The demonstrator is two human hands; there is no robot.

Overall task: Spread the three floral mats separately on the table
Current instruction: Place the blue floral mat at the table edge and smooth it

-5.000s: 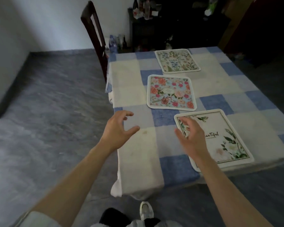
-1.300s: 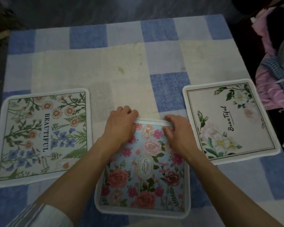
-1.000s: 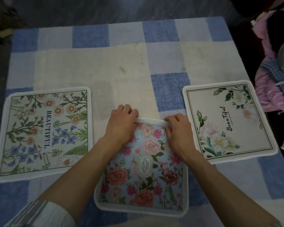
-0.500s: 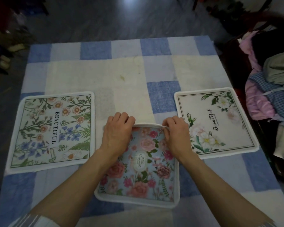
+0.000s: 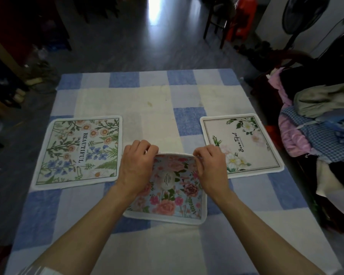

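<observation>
Scene: a table under a blue-and-white checked tablecloth (image 5: 187, 120), three square floral mats in a row near its front edge
Left hand (image 5: 136, 167): fingers curled over the far-left corner of the blue cloth mat printed with pink roses (image 5: 167, 197), pinching it
Right hand (image 5: 211, 167): clenched on the same mat's far-right corner
Rose mat: centre, far edge raised off the cloth and bowed, near edge lying flat
Neighbours: the cream mat with daisies and blue flowers, lettered BEAUTIFUL (image 5: 77, 151), flat to the left; the white mat with green leaves and pale blooms (image 5: 242, 143), flat to the right; both apart from the rose mat
Handling: judged light, soft and floppy; best held by two corners and drawn taut before laying
</observation>
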